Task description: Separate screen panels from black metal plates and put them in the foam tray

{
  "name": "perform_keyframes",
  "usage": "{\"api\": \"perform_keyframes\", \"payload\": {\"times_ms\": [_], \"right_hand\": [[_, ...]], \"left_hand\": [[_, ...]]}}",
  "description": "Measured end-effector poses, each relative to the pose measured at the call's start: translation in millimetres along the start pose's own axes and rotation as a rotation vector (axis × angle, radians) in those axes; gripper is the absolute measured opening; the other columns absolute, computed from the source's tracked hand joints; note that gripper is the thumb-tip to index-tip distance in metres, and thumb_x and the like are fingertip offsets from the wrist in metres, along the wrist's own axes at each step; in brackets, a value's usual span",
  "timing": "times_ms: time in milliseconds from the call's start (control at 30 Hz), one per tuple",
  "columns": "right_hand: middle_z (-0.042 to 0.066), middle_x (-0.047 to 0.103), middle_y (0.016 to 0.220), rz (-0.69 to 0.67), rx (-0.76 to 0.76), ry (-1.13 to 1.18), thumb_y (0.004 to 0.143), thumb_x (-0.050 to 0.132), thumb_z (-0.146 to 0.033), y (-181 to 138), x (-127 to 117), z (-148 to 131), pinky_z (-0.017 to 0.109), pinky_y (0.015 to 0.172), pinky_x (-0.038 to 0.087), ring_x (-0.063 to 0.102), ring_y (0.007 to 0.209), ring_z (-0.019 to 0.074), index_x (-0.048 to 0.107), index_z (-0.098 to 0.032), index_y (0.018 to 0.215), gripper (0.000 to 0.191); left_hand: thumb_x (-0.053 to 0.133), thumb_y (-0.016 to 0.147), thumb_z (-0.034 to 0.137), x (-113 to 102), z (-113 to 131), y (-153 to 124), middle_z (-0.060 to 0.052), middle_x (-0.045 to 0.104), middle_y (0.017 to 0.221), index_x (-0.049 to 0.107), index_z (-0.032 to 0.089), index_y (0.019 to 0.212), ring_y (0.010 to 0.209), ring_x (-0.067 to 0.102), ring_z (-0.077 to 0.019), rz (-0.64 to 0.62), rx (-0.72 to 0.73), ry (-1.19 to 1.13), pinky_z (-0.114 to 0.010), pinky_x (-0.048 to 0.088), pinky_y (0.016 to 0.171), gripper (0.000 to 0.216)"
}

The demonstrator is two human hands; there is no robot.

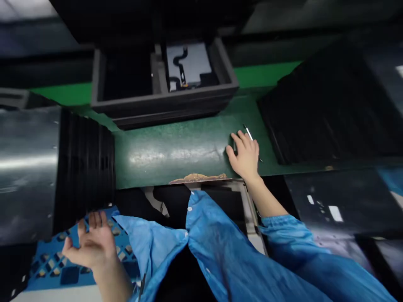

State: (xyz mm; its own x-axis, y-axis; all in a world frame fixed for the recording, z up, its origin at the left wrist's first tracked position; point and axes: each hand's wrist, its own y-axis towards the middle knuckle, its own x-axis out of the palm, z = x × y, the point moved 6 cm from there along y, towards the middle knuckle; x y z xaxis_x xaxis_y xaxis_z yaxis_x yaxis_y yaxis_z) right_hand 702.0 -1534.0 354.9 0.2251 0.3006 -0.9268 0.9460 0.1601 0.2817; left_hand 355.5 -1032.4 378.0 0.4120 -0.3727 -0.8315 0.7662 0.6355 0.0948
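My right hand (244, 155) rests on the green belt (176, 151), fingers loosely curled, over thin metal tweezers (248, 133) whose tip shows past the fingertips. My left hand (91, 243) hovers palm up, fingers spread and holding nothing, above a blue perforated tray (56, 264) at the lower left. At the far side of the belt stands a dark grey tray (163, 96); in its right compartment lies a pale flat part with a black flex cable (187, 65). Blue sleeves cover both my arms.
A ribbed black stack (85, 167) stands left of the belt beside a shiny metal panel (25, 167). A slanted black stack (330, 109) lies at the right. A dark panel with white labels (330, 205) sits at the lower right. The belt's near edge is worn.
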Motion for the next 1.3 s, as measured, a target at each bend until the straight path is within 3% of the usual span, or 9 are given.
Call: {"api": "perform_keyframes", "payload": {"times_ms": [167, 300, 433, 567, 867, 1000, 1067, 1200, 1300], "right_hand": [[0.014, 0.053, 0.166, 0.068, 0.002, 0.084, 0.109, 0.045, -0.047, 5.1, 1.1, -8.7, 0.061, 0.133, 0.025, 0.041, 0.156, 0.0342, 0.059, -0.019, 0.156, 0.056], [0.017, 0.054, 0.164, 0.114, -0.012, 0.109, 0.109, 0.043, -0.045, 6.8, 4.4, -11.7, 0.063, 0.131, 0.024, 0.04, 0.155, 0.036, 0.06, -0.015, 0.154, 0.057], [0.019, 0.054, 0.163, 0.147, -0.017, 0.132, 0.107, 0.043, -0.045, 8.5, 11.2, -9.8, 0.064, 0.13, 0.022, 0.04, 0.154, 0.0373, 0.062, -0.014, 0.151, 0.057], [0.02, 0.055, 0.162, 0.143, -0.009, 0.152, 0.105, 0.043, -0.045, 10.4, 15.3, -11.8, 0.065, 0.129, 0.022, 0.04, 0.153, 0.0376, 0.063, -0.014, 0.149, 0.057], [0.021, 0.056, 0.16, 0.192, -0.023, 0.192, 0.105, 0.041, -0.042, 8.5, -2.6, -15.6, 0.07, 0.13, 0.016, 0.042, 0.153, 0.0387, 0.063, -0.014, 0.147, 0.054], [0.019, 0.059, 0.157, 0.216, 0.038, 0.585, 0.101, 0.052, -0.049, -10.2, -17.4, -55.5, 0.07, 0.13, 0.022, 0.048, 0.15, 0.0394, 0.068, -0.021, 0.138, 0.05], [0.018, 0.068, 0.143, 0.007, 0.049, 0.995, 0.096, 0.06, -0.058, -27.9, -16.0, -116.7, 0.062, 0.121, 0.041, 0.059, 0.138, 0.0378, 0.071, -0.024, 0.13, 0.048], [0.007, 0.07, 0.148, -0.997, -0.058, 1.865, 0.093, 0.065, -0.072, -87.0, -30.7, -294.3, 0.051, 0.112, 0.053, 0.065, 0.138, 0.0328, 0.067, -0.038, 0.14, 0.058], [0.004, 0.078, 0.129, -1.371, -0.015, 2.074, 0.087, 0.067, -0.078, -113.9, -56.7, -350.7, 0.045, 0.096, 0.059, 0.072, 0.124, 0.0334, 0.075, -0.036, 0.123, 0.057]], "left_hand": [[0.049, 0.064, 0.046, -63.8, 19.8, -43.6, 0.0, 0.015, 0.184, 0.001, 0.048, 0.165, 0.166, 0.028, -0.0457, 0.509, -0.302, -0.139, -0.07, 0.049, 0.116, 0.112], [0.043, 0.088, 0.043, -123.6, 84.1, -55.7, -0.009, 0.034, 0.171, 0.019, 0.04, 0.158, 0.161, 0.04, -0.0387, 0.928, -0.09, 0.107, -0.067, 0.047, 0.119, 0.075], [0.061, 0.098, 0.056, -135.4, 130.1, -11.3, -0.023, 0.034, 0.174, 0.037, 0.018, 0.162, 0.164, 0.032, -0.0412, 0.634, 0.329, 0.37, -0.063, 0.027, 0.133, 0.079], [0.065, 0.099, 0.062, -130.6, 116.5, 38.1, -0.025, 0.03, 0.179, 0.036, 0.013, 0.168, 0.167, 0.027, -0.042, 0.403, 0.337, 0.424, -0.066, 0.011, 0.135, 0.089], [0.068, 0.094, 0.036, -127.0, 97.7, 37.9, -0.017, 0.077, 0.135, 0.076, 0.015, 0.131, 0.125, 0.067, -0.0357, 0.564, 0.406, 0.399, -0.048, 0.046, 0.113, 0.043], [0.06, 0.095, 0.026, -105.5, 97.8, 24.9, -0.011, 0.082, 0.125, 0.079, 0.027, 0.133, 0.11, 0.075, -0.0345, 0.567, 0.511, 0.446, -0.051, 0.054, 0.102, 0.043], [0.056, 0.099, 0.03, -90.0, 96.9, 12.9, -0.01, 0.082, 0.128, 0.078, 0.032, 0.138, 0.118, 0.077, -0.0364, 0.543, 0.562, 0.443, -0.055, 0.059, 0.102, 0.045], [0.044, 0.106, 0.034, -52.9, 79.4, -34.9, -0.004, 0.077, 0.139, 0.062, 0.049, 0.156, 0.133, 0.071, -0.0378, 0.367, 0.544, 0.417, -0.065, 0.059, 0.115, 0.055], [0.047, 0.103, 0.029, -20.4, 53.6, -85.5, 0.0, 0.07, 0.149, 0.04, 0.059, 0.165, 0.141, 0.064, -0.0368, 0.158, 0.551, 0.491, -0.063, 0.05, 0.127, 0.07]]}}
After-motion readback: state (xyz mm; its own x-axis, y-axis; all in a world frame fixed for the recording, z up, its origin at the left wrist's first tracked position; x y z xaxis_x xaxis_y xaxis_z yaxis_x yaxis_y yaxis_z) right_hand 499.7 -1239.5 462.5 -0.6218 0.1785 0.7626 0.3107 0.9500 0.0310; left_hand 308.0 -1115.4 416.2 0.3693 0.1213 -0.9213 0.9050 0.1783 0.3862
